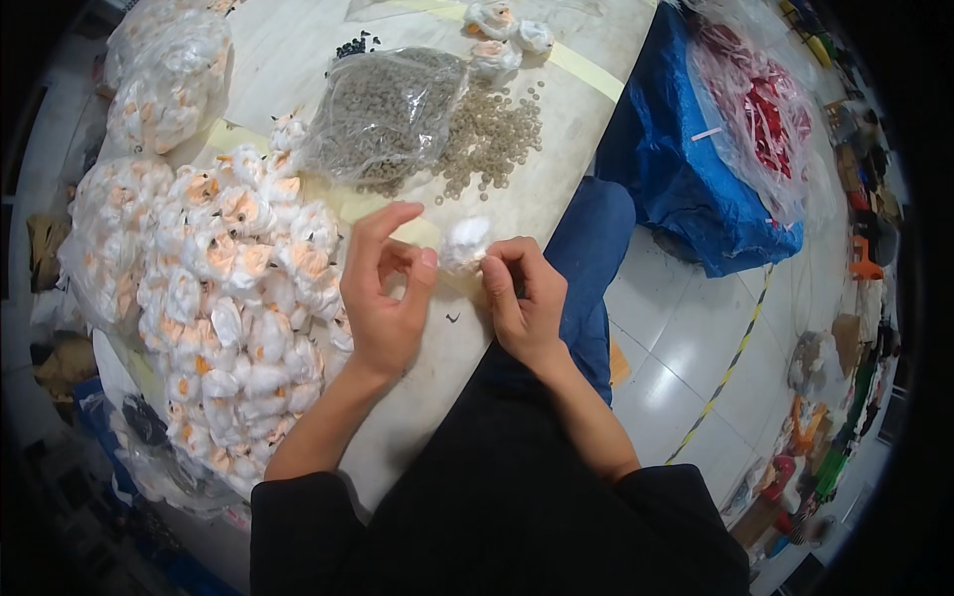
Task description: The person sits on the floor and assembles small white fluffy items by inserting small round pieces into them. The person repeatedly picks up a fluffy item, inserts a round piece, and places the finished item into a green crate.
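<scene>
My right hand (pixel 527 295) pinches the lower right side of a small white artificial flower head (pixel 467 241) between thumb and fingers, just above the table. Beside it on the left, my left hand (pixel 388 293) has its index finger raised and arched away from the thumb, with the other fingers curled. Nothing shows between those fingers, and the thumb tip is close to the flower head. Beneath the hands, a tiny dark curved piece (pixel 453 319) lies on the tabletop (pixel 397 417).
White and peach flower heads (pixel 243 298) are heaped at the left, below a filled clear bag (pixel 174 84). Ahead lie a bag of small grey-brown rings (pixel 388 109), loose rings (pixel 492 134) and black bits (pixel 358 45). A blue sack (pixel 686 169) stands right of the table.
</scene>
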`<state>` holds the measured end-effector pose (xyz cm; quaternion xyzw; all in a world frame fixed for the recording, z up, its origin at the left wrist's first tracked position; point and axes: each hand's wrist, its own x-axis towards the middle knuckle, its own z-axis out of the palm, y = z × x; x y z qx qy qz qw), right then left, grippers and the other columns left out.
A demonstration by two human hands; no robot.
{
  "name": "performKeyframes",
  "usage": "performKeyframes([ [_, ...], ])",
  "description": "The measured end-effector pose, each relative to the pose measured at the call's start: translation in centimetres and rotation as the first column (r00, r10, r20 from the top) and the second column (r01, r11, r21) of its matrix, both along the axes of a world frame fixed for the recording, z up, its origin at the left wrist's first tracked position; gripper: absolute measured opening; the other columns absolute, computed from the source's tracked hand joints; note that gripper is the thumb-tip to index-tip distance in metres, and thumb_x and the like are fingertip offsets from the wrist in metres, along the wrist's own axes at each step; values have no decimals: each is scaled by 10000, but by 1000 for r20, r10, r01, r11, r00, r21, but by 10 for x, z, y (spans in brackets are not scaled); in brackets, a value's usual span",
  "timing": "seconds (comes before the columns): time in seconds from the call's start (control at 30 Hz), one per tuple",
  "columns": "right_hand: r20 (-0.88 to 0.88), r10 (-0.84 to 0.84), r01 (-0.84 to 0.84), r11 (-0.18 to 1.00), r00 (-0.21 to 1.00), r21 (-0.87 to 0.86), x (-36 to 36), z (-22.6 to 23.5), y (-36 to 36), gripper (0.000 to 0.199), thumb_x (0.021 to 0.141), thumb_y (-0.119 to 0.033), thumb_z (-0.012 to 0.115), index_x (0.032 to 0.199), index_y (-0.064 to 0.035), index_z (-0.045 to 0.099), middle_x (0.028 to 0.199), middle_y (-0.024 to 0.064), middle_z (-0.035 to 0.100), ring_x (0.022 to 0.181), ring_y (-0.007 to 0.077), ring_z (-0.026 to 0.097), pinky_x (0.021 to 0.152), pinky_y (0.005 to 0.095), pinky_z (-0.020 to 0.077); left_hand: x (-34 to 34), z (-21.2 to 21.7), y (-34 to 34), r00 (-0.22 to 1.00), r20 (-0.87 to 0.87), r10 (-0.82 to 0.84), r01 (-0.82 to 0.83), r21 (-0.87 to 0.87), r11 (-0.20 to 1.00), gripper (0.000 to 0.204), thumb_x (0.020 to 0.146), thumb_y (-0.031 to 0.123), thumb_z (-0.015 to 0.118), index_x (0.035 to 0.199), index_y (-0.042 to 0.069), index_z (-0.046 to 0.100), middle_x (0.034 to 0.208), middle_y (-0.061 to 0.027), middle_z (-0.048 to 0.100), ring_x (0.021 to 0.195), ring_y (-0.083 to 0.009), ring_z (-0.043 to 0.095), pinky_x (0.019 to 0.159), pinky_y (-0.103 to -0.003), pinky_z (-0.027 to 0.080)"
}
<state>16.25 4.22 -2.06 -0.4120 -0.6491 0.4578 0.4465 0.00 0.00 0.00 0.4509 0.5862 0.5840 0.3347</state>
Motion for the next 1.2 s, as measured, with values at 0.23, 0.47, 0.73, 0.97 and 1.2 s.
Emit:
performKeyframes([
  [0.23, -25, 177, -177, 984, 984, 22, 7, -1, 5, 113, 1001, -128, 680, 993, -18, 659, 759, 107, 667, 603, 180, 617, 577, 299, 481, 2, 9, 0, 916, -309, -254, 269, 6, 963, 272, 952, 191, 697, 1158, 13, 695, 1003, -90, 690, 761, -158, 628, 618, -270, 489],
  [0.47, -62, 148, -151, 987, 987, -48, 10, 1, 3, 124, 1005, -139, 678, 985, -19, 656, 729, 89, 653, 588, 170, 609, 565, 288, 469, 4, 9, 0, 920, -254, -300, 276, -124, 953, 200, 939, 175, 701, 1032, -2, 686, 881, -119, 671, 644, -193, 611, 566, -313, 481],
  [0.73, 115, 124, -148, 961, 986, 233, 4, 13, 23, 126, 1004, -134, 665, 937, -27, 656, 692, 84, 616, 558, 184, 588, 547, 291, 455, 7, 5, -3, 942, -288, -172, 155, -82, 985, 146, 921, 115, 698, 987, -14, 710, 809, -99, 686, 639, -164, 607, 574, -296, 480],
  [0.97, -191, -63, 143, 886, 980, 441, 25, 98, 85, 139, 996, -97, 656, 884, -22, 687, 626, 18, 556, 555, 61, 495, 515, 249, 380, 2, -2, -3, 988, -131, -84, 65, -144, 987, 169, 933, 128, 712, 980, -34, 726, 784, -93, 710, 621, -108, 579, 562, -274, 463],
  [1.2, 401, -90, -64, 932, 911, 356, -6, 15, 94, 106, 930, -148, 751, 1022, -95, 742, 900, 52, 673, 712, 180, 669, 624, 307, 513, 1, 1, 0, 990, -75, -117, 102, -175, 979, 185, 998, 135, 674, 989, -43, 719, 834, -25, 707, 754, -63, 606, 658, -237, 483],
])
